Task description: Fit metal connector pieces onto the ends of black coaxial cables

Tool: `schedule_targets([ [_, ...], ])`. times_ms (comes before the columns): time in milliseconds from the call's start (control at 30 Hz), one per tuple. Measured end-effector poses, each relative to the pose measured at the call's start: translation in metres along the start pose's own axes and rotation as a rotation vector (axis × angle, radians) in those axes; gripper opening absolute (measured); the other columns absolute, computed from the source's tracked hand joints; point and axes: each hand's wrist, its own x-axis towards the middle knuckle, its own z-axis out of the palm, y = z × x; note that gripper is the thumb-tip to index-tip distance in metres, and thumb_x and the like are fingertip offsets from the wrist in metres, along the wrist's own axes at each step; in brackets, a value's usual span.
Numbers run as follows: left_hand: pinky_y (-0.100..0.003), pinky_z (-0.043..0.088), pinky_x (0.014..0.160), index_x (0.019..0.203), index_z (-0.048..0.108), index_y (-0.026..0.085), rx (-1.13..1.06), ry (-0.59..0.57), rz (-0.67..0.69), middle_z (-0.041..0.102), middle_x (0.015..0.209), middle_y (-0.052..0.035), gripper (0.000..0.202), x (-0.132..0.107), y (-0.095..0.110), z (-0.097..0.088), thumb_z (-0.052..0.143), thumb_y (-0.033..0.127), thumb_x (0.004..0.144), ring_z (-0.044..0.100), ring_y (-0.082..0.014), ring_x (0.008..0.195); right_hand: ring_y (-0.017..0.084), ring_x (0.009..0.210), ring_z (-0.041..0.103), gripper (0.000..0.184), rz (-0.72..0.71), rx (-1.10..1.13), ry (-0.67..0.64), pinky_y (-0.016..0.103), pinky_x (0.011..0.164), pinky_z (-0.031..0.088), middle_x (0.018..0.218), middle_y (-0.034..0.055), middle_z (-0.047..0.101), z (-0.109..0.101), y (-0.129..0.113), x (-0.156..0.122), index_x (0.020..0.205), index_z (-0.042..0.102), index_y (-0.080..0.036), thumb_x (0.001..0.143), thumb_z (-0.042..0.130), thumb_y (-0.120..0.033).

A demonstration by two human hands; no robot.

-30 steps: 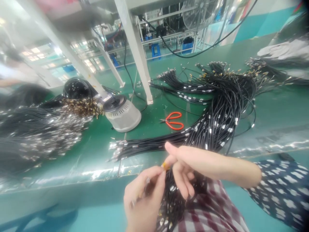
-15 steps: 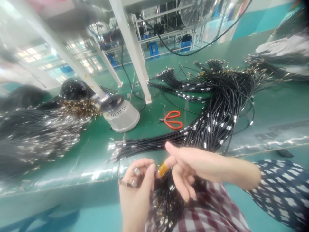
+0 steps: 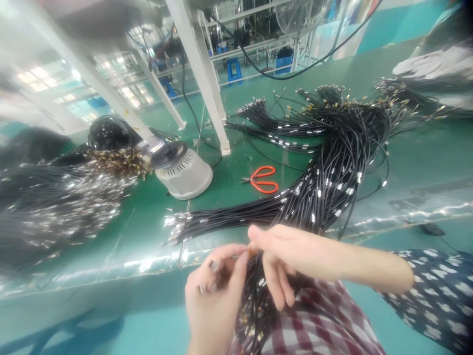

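My left hand (image 3: 218,286) is closed, thumb and index finger pinched together. Small silvery metal pieces (image 3: 212,265) show between its curled fingers. At those fingertips, my right hand (image 3: 281,246) closes its thumb and index finger, the index wrapped in something yellow-orange. Whatever lies between the fingertips is too small or hidden to make out. Below both hands, a bundle of black cables (image 3: 253,296) with metal ends rests on a checked cloth over my lap. Just beyond the hands, a long bunch of black cables (image 3: 229,217) with silver ferrules lies along the table edge.
Orange-handled scissors (image 3: 263,180) lie on the green table (image 3: 229,182). Left of them stands a grey round-based device (image 3: 185,172). Cable heaps lie at the far left (image 3: 74,197) and right (image 3: 343,143). White posts (image 3: 199,74) rise from the table; a black cord hangs behind.
The right hand's thumb has come down onto its wrapped index finger, and the left fingertips have moved right to meet them. The view has shifted slightly.
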Motion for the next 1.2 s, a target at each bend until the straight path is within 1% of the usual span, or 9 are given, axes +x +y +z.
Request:
schedule_targets([
  [100,-0.020,0.046,0.051,0.076,0.072,0.024,0.022,0.016,0.053,0.065,0.056,0.0063,0.005,-0.001,-0.003,0.000,0.070,0.019,0.076,0.056,-0.0099,0.048,0.011,0.040,0.052,0.084,-0.001,0.023,-0.006,0.027,0.057,0.045,0.045,0.0055,0.058,0.001,0.000,0.000,0.044,0.056,-0.015,0.092,0.011,-0.068],
  [233,-0.019,0.050,0.055,0.075,0.071,0.024,0.058,0.020,0.149,0.071,0.064,0.0044,0.010,-0.003,-0.005,-0.001,0.068,0.016,0.078,0.063,-0.0112,0.054,0.009,0.042,0.053,0.081,0.012,0.155,-0.032,0.022,0.049,0.034,0.047,0.0049,0.060,-0.001,0.001,-0.002,0.049,0.056,-0.013,0.093,0.015,-0.067],
  [367,-0.018,0.052,0.059,0.077,0.070,0.025,0.042,0.032,0.197,0.072,0.069,0.0037,0.014,-0.004,-0.007,0.000,0.066,0.011,0.079,0.066,-0.0119,0.059,0.008,0.039,0.052,0.075,0.066,0.389,-0.050,0.021,0.044,0.026,0.049,0.0018,0.062,-0.002,0.000,-0.005,0.078,0.062,-0.011,0.093,0.017,-0.068],
  [500,-0.017,0.052,0.060,0.079,0.069,0.025,0.037,0.040,0.228,0.073,0.069,0.0045,0.017,-0.006,-0.009,-0.001,0.065,0.009,0.079,0.067,-0.0115,0.060,0.009,0.037,0.052,0.075,0.103,0.532,-0.055,0.019,0.043,0.027,0.049,0.0008,0.063,-0.002,-0.001,-0.005,0.104,0.059,-0.010,0.093,0.015,-0.069],
  [667,-0.018,0.052,0.059,0.078,0.070,0.024,0.070,0.057,0.225,0.073,0.068,0.0039,0.015,-0.008,-0.011,-0.001,0.066,0.010,0.077,0.067,-0.0117,0.058,0.008,0.035,0.052,0.075,0.135,0.627,-0.039,0.016,0.041,0.028,0.047,0.0015,0.063,0.000,0.004,-0.002,0.110,0.057,-0.007,0.092,0.019,-0.070],
  [800,-0.019,0.052,0.059,0.078,0.070,0.024,0.097,0.073,0.221,0.074,0.068,0.0034,0.014,-0.008,-0.015,-0.001,0.067,0.011,0.076,0.068,-0.0124,0.059,0.008,0.036,0.053,0.073,0.149,0.696,-0.003,0.015,0.041,0.035,0.049,0.0021,0.064,0.003,0.008,-0.001,0.116,0.056,-0.008,0.093,0.022,-0.068],
  [1067,-0.025,0.049,0.060,0.073,0.070,0.022,0.044,0.136,0.064,0.071,0.065,0.0012,0.004,-0.009,-0.019,0.001,0.070,0.019,0.075,0.063,-0.0150,0.058,0.008,0.038,0.053,0.068,0.163,0.843,0.056,0.014,0.043,0.038,0.049,0.0022,0.064,0.008,0.010,0.001,0.122,0.052,-0.006,0.097,0.021,-0.061],
  [1133,-0.024,0.048,0.059,0.074,0.070,0.021,-0.019,0.107,-0.017,0.070,0.065,0.0002,0.001,-0.008,-0.019,0.000,0.071,0.021,0.074,0.062,-0.0146,0.058,0.008,0.038,0.052,0.066,0.168,0.847,0.102,0.014,0.043,0.037,0.048,0.0013,0.063,0.008,0.012,0.003,0.124,0.050,-0.006,0.098,0.022,-0.060],
  [1200,-0.021,0.046,0.052,0.075,0.070,0.019,-0.120,0.082,-0.152,0.067,0.063,0.0000,0.008,-0.005,-0.020,-0.001,0.074,0.026,0.073,0.058,-0.0128,0.055,0.008,0.039,0.050,0.063,0.152,0.848,0.135,0.016,0.044,0.037,0.049,0.0004,0.062,0.008,0.015,0.004,0.125,0.049,-0.007,0.099,0.024,-0.058],
])
